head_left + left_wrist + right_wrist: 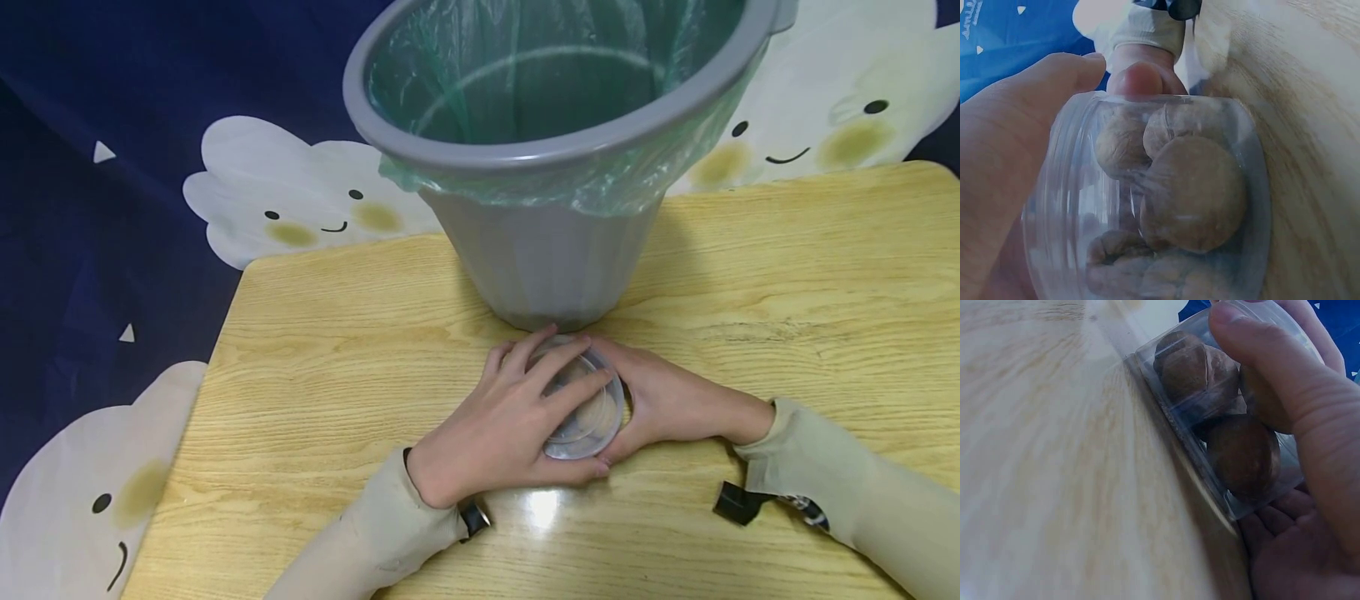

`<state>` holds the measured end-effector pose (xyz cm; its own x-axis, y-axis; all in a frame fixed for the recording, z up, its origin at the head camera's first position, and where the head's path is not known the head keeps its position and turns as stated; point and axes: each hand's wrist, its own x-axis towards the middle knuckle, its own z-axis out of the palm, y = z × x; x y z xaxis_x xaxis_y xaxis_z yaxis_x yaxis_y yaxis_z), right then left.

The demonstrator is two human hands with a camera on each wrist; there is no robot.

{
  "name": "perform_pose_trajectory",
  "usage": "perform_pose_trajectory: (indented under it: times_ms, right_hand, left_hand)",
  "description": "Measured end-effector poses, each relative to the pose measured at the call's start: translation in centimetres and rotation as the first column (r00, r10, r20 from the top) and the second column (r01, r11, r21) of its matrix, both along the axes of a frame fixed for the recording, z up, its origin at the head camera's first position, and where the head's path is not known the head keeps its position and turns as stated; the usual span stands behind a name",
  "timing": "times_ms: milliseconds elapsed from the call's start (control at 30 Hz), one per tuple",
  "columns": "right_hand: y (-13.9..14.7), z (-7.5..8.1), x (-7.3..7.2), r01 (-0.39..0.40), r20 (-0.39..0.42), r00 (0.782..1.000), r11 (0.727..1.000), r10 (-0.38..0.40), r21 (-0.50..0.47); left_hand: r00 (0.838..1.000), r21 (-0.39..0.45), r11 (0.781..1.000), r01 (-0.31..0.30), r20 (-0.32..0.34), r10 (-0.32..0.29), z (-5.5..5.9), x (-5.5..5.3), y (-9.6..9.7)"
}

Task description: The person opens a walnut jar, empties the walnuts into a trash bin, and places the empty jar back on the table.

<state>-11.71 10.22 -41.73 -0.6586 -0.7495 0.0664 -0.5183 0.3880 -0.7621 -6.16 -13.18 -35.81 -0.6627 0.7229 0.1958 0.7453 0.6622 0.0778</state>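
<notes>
On the wooden table stands a clear plastic jar (596, 417) with a clear round lid (1063, 181). Through its wall show several round brown pieces (1194, 194), some wrinkled like walnuts. My left hand (506, 417) grips the lid from above, fingers spread across the top and thumb along the near edge. From the right, my right hand (663, 400) holds the jar's body, its thumb lying along the wall in the right wrist view. Fingers hide part of the lid.
Right behind the jar rises a tall grey bin (543, 250), lined with a green plastic bag (630, 192). The wooden table (337, 350) ends at the back and left, against a dark blue cloth with smiling white clouds (300, 192).
</notes>
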Motion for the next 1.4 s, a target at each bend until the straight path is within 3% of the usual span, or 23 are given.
perform_pose_trajectory:
  times_ms: [733, 1400]
  right_hand:
    - [0.08, 0.16, 0.12, 0.008, 0.005, 1.000, 1.000, -0.008, 0.018]
    - [0.16, 0.02, 0.06, 0.002, 0.000, 1.000, 1.000, -0.002, 0.016]
  left_hand:
    - [0.997, 0.046, 0.998, -0.051, 0.053, 0.049, -0.05, 0.16, 0.32]
    - [0.995, 0.068, 0.993, -0.095, -0.022, 0.097, -0.07, 0.61, 0.77]
